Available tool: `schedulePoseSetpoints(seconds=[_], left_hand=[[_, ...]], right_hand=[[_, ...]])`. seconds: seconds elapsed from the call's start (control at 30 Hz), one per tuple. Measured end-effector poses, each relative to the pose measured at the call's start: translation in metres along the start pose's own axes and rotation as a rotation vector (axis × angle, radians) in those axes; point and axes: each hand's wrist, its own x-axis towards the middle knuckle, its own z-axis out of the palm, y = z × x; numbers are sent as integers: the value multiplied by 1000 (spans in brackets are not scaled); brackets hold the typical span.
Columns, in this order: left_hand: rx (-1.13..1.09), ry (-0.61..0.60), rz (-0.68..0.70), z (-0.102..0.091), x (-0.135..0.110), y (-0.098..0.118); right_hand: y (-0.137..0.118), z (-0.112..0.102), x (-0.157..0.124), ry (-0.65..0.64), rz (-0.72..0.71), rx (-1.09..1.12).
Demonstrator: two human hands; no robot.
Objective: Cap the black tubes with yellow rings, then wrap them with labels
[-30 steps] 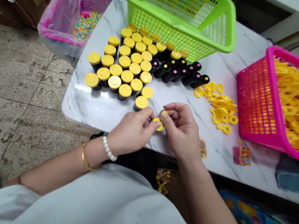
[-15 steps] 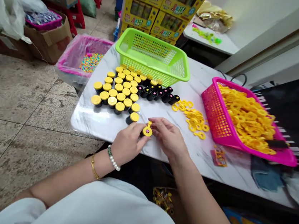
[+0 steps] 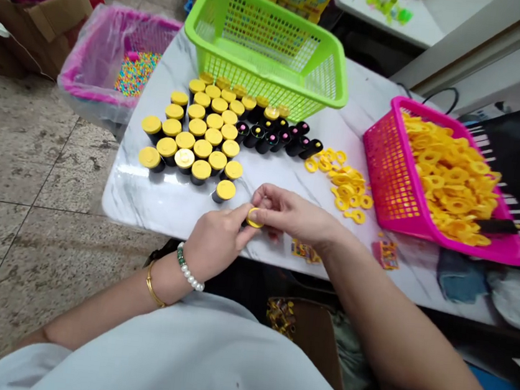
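Note:
My left hand (image 3: 217, 243) and my right hand (image 3: 293, 214) meet near the front edge of the marble table (image 3: 156, 199), both pinched on one small black bottle with a yellow cap (image 3: 253, 218). Just beyond them stands a block of several capped black bottles (image 3: 191, 137). Behind those, a few uncapped black bottles (image 3: 276, 137) lie in a row. Loose yellow caps (image 3: 346, 183) are scattered to the right of my hands.
A green basket (image 3: 267, 52) stands at the back of the table. A pink basket (image 3: 397, 185) full of yellow caps sits at the right. A lined pink bin (image 3: 92, 76) of coloured beads stands off the left edge. Small candy packets (image 3: 387, 254) lie near the front edge.
The cap, flipped open half a second ago with pink showing, now sits closed on the bottle between my fingers. The camera has tilted down and closer to the table.

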Motion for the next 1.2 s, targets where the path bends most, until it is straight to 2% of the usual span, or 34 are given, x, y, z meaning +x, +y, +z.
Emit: schedulePoseSetpoints(seconds=[0.1, 0.2, 0.3, 0.5, 0.6, 0.67, 0.77, 0.87, 0.93, 1.0, 1.1, 1.2], left_hand=[[-23, 5, -10, 3, -2, -1], [-92, 121, 9, 8, -8, -4], [-167, 217, -1, 10, -13, -6], [-205, 267, -23, 1, -8, -1], [-222, 287, -68, -3, -5, 1], [-179, 287, -27, -2, -6, 1], [-78, 263, 110, 3, -8, 1], [-39, 263, 163, 5, -10, 1], [-39, 258, 179, 6, -10, 2], [-35, 243, 197, 7, -11, 1], [-24, 240, 201, 9, -12, 0], [-20, 246, 203, 10, -12, -2]], right_hand=[[7, 13, -13, 40, 52, 45], [10, 20, -14, 104, 38, 139], [4, 26, 1, 240, -24, 146], [-12, 35, 35, 389, -173, 10], [-9, 20, 29, 486, -217, -137], [-2, -5, 18, 625, -244, -274], [13, -53, 7, 901, -257, -494], [25, -83, 7, 1014, -251, -673], [27, -85, 10, 1015, -269, -750], [23, -75, 16, 1002, -321, -823], [8, -57, 29, 1009, -415, -996], [-8, -47, 49, 969, -459, -1128]])
